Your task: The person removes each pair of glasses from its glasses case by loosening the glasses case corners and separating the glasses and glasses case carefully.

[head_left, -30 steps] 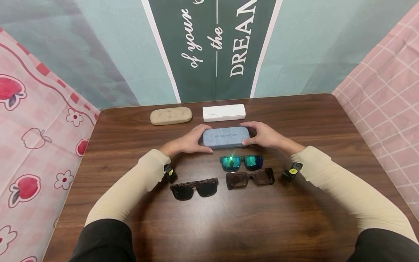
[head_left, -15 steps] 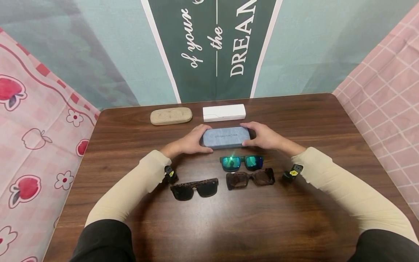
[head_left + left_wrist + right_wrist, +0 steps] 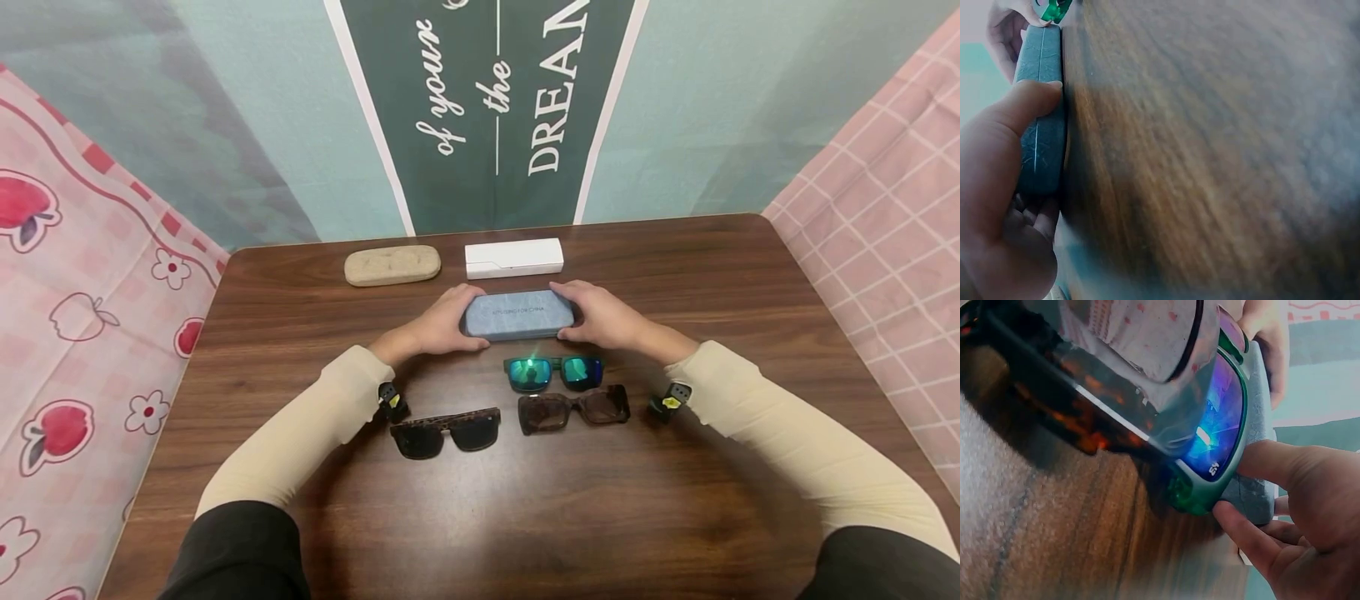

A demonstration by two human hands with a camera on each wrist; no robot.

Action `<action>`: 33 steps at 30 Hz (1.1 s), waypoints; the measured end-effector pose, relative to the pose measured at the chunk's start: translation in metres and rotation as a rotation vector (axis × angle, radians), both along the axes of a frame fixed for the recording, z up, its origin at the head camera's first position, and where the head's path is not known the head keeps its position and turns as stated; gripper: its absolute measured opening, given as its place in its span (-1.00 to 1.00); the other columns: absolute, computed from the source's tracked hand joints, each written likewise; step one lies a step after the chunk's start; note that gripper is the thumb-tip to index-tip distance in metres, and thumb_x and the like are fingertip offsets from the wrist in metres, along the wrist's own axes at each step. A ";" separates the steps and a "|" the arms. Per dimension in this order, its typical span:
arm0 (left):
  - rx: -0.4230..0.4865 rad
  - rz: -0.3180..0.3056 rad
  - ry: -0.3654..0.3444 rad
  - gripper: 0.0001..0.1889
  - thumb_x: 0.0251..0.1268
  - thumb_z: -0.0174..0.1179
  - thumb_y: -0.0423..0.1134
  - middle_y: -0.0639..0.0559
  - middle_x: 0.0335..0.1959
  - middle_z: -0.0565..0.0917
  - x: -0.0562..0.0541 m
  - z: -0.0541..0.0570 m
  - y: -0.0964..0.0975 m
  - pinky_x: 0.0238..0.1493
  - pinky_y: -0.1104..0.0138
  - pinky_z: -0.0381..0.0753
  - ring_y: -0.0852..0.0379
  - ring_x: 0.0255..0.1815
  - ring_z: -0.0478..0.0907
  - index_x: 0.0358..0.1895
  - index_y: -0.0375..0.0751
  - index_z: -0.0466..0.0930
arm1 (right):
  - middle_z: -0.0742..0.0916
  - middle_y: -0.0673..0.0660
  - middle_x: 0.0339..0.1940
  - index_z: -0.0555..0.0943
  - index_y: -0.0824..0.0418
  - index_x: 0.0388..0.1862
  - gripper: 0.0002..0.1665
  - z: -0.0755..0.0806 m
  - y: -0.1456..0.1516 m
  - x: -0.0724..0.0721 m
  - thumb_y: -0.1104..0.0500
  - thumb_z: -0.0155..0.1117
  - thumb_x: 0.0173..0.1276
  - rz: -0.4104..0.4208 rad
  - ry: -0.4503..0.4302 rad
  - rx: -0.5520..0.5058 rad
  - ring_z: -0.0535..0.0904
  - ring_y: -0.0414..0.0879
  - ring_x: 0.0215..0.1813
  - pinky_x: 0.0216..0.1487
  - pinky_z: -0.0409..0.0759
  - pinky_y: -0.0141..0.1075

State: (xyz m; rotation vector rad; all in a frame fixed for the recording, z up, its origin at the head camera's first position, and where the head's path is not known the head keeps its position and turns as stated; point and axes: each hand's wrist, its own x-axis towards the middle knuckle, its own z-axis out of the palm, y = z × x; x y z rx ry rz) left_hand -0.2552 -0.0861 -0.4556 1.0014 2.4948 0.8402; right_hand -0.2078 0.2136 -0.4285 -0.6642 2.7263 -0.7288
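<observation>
A blue-grey glasses case [image 3: 519, 315] with small lettering on its lid lies shut on the table, held at both ends. My left hand [image 3: 441, 323] grips its left end; the left wrist view has the thumb [image 3: 1040, 100] across the front side of the case [image 3: 1047, 150] and fingers at its end. Around the right end curls my right hand [image 3: 603, 317], thumb at the near corner. Just in front lie green-framed mirrored sunglasses [image 3: 555, 374], then brown tortoiseshell glasses [image 3: 573, 410]. Dark-lensed sunglasses [image 3: 447, 433] sit nearer, to the left.
Behind the held case stand a white case [image 3: 513, 259] and, farther left, a beige fabric case [image 3: 392, 266]. The wooden table [image 3: 480, 525] meets a printed cloth backdrop [image 3: 495, 192] at its far edge, with pink cloths on both sides.
My right thumb has slid slightly down at the near right corner of the blue-grey case. The case, the left hand and the glasses stay essentially where they were.
</observation>
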 end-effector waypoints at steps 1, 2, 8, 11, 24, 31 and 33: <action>-0.004 -0.001 0.003 -0.20 0.08 0.53 -0.09 -0.12 0.21 0.47 0.000 0.000 0.000 0.32 0.12 0.36 -0.03 0.22 0.37 0.36 -0.28 0.34 | 0.49 0.46 0.35 0.23 0.48 0.53 -0.02 0.000 0.000 0.000 0.25 0.52 0.24 -0.001 0.001 0.004 0.52 0.18 0.17 0.16 0.56 0.04; -0.008 -0.002 0.007 -0.19 0.08 0.54 -0.09 -0.12 0.21 0.47 0.000 0.001 0.001 0.32 0.13 0.36 -0.03 0.22 0.37 0.36 -0.28 0.35 | 0.49 0.46 0.36 0.23 0.48 0.53 -0.02 0.000 0.000 0.000 0.25 0.52 0.25 -0.003 0.000 0.005 0.52 0.19 0.19 0.19 0.55 0.05; -0.037 -0.012 0.023 -0.18 0.06 0.55 -0.09 -0.14 0.20 0.48 0.000 0.004 0.002 0.31 0.13 0.37 -0.06 0.22 0.37 0.36 -0.30 0.36 | 0.50 0.45 0.35 0.26 0.48 0.52 -0.04 -0.001 0.000 0.001 0.25 0.51 0.24 -0.017 0.002 0.009 0.51 0.21 0.25 0.26 0.50 0.10; -0.058 -0.016 0.034 -0.17 0.05 0.56 -0.08 -0.15 0.21 0.48 0.000 0.005 0.002 0.32 0.14 0.38 -0.06 0.23 0.38 0.37 -0.31 0.36 | 0.52 0.44 0.34 0.29 0.47 0.50 -0.05 -0.001 -0.001 0.001 0.22 0.53 0.22 -0.023 0.004 0.014 0.52 0.21 0.24 0.27 0.50 0.11; -0.117 -0.019 0.070 -0.16 0.04 0.56 -0.05 -0.17 0.24 0.50 0.004 0.009 0.007 0.34 0.19 0.40 -0.04 0.23 0.42 0.34 -0.37 0.39 | 0.55 0.39 0.31 0.34 0.42 0.48 -0.08 -0.006 0.006 0.001 0.20 0.53 0.21 -0.005 0.014 0.002 0.54 0.15 0.18 0.22 0.54 0.07; -0.098 -0.011 0.097 -0.18 0.05 0.56 -0.04 -0.17 0.21 0.52 0.006 0.012 0.017 0.31 0.20 0.42 -0.03 0.21 0.43 0.32 -0.37 0.40 | 0.56 0.40 0.29 0.35 0.44 0.47 -0.11 -0.003 0.019 -0.002 0.25 0.51 0.22 0.010 0.039 -0.030 0.51 0.13 0.07 0.03 0.56 -0.02; -0.094 -0.016 0.113 -0.19 0.07 0.55 -0.04 -0.17 0.21 0.52 0.005 0.013 0.022 0.33 0.20 0.40 -0.04 0.23 0.42 0.32 -0.37 0.40 | 0.56 0.40 0.28 0.35 0.44 0.47 -0.12 -0.002 0.025 -0.003 0.26 0.50 0.23 0.010 0.043 -0.035 0.51 0.13 0.06 0.01 0.56 -0.03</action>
